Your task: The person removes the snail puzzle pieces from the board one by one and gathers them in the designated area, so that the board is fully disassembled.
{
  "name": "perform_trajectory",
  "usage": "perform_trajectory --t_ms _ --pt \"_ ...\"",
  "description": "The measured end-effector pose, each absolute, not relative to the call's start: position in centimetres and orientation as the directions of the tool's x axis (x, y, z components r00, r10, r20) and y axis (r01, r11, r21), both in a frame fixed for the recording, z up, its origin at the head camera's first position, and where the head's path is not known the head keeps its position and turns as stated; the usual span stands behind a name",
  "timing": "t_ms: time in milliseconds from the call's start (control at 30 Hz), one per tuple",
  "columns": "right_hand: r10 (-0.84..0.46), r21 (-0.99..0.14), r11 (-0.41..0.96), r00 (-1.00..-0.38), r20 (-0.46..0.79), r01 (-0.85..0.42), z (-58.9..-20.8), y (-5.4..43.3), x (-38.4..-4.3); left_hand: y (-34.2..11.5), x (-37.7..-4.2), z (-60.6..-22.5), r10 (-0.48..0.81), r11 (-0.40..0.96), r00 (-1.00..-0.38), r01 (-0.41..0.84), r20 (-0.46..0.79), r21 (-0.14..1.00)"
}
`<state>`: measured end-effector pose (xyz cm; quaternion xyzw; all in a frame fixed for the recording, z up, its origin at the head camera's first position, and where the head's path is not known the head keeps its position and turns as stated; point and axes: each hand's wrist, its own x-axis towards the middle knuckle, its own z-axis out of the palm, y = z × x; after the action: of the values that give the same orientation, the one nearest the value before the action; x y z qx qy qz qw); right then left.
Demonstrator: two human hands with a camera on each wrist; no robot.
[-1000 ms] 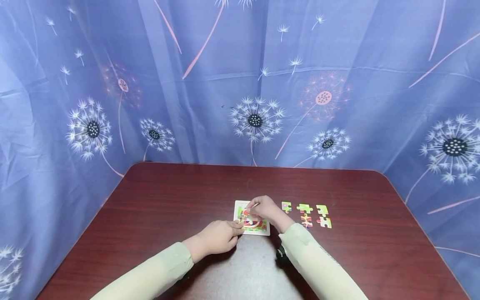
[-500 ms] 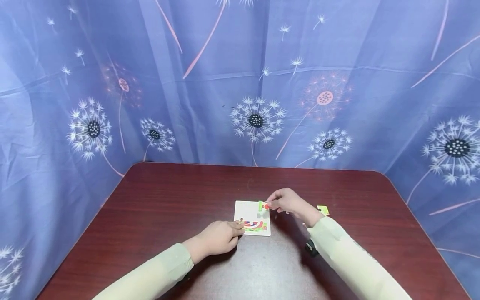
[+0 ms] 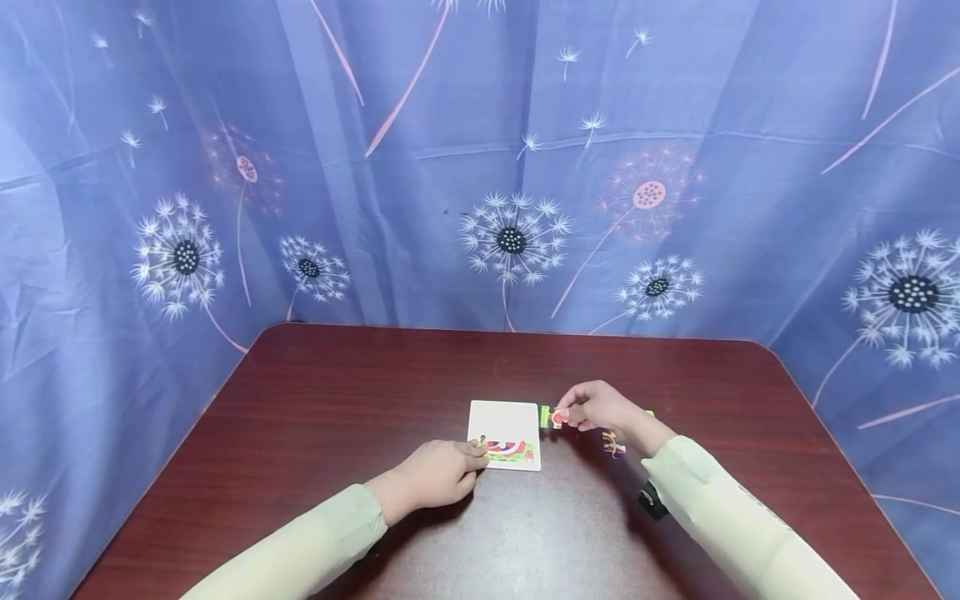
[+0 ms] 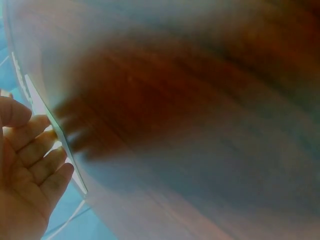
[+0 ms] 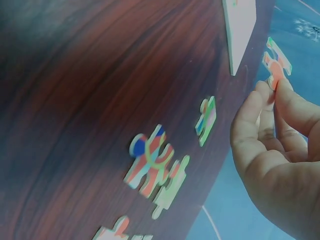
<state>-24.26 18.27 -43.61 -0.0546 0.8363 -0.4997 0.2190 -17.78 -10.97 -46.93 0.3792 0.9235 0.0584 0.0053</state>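
A white square puzzle board [image 3: 504,421] lies on the table, with joined colourful pieces [image 3: 510,451] along its near side. My left hand [image 3: 438,473] rests its fingertips on the board's left near corner; the left wrist view has its fingers [image 4: 40,155] nearly straight against the board's edge. To the right of the board, my right hand [image 3: 603,408] pinches a green, white and red puzzle piece [image 3: 550,417] between thumb and fingertips, off the table. The right wrist view also has this puzzle piece [image 5: 276,67] at the fingertips.
Loose puzzle pieces lie right of the board: a striped one [image 5: 150,162], a pale green one [image 5: 171,190], a small green-edged one [image 5: 206,121] and others partly cut off. A dark red table [image 3: 337,400] meets a blue dandelion-print curtain [image 3: 420,208] behind.
My right hand has moved right, carrying the puzzle piece from over the board to beyond its right edge. The board's upper part is uncovered and bare white. My left hand has stayed put.
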Motion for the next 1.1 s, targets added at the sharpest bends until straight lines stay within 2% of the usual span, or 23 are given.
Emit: perform_trajectory --t_ms 733,1100 --pt "-0.302 -0.820 0.566 -0.906 -0.298 0.081 -44.0 20.6 -23.2 -11.1 -17.9 -46.9 0.701 0.705 -0.712 0.701 0.039 0.111" --pt "-0.265 -0.796 0.593 -0.906 -0.331 0.118 -44.5 20.8 -23.3 -11.1 -17.8 -46.8 0.701 0.706 -0.713 0.699 0.029 0.117"
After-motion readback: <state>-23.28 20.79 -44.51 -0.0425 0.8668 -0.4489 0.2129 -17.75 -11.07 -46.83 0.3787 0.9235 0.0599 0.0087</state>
